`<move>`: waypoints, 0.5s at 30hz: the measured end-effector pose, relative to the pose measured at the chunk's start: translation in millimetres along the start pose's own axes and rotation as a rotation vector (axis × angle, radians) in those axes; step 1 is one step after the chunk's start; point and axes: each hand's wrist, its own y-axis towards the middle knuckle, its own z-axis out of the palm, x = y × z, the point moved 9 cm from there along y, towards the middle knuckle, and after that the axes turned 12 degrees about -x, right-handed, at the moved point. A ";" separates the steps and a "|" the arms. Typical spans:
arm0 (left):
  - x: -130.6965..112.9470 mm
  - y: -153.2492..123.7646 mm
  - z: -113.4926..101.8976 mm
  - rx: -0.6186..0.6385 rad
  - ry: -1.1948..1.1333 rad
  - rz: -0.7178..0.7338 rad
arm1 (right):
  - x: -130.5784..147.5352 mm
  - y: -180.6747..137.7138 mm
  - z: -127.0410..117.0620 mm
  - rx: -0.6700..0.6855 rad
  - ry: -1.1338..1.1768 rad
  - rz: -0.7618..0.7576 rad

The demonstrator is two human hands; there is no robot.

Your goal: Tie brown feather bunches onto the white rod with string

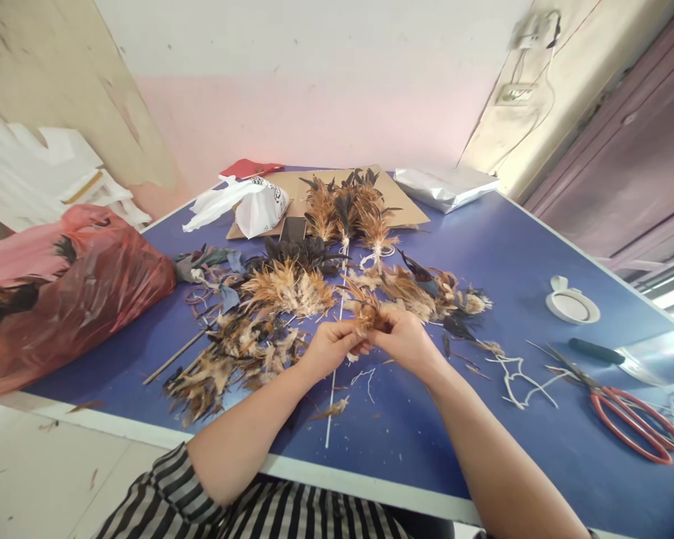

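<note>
Both my hands meet over the middle of the blue table, pinching a small bunch of brown feathers. My left hand is closed on its lower end. From the other side my right hand is closed on the same bunch, its fingertips partly hidden. Just left of them lies a heap of orange-brown and black feathers, with a looser pile of feathers nearer me. More brown feathers spread behind my right hand. Tied feather bundles rest on cardboard at the back.
Red-handled scissors, a dark-handled knife, white string and a white round holder lie on the right. A red plastic bag bulges at the left edge. A phone and white bag sit at the back.
</note>
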 end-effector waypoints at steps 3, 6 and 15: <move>-2.1 -1.3 2.3 0.025 -0.005 0.007 | -0.4 -0.5 4.0 0.023 0.053 -0.012; 1.5 -0.4 1.7 0.026 -0.007 -0.004 | -1.3 0.3 2.8 -0.006 0.083 -0.022; 12.7 -1.7 3.6 0.007 -0.100 -0.125 | -4.5 1.2 3.2 -0.006 0.024 -0.079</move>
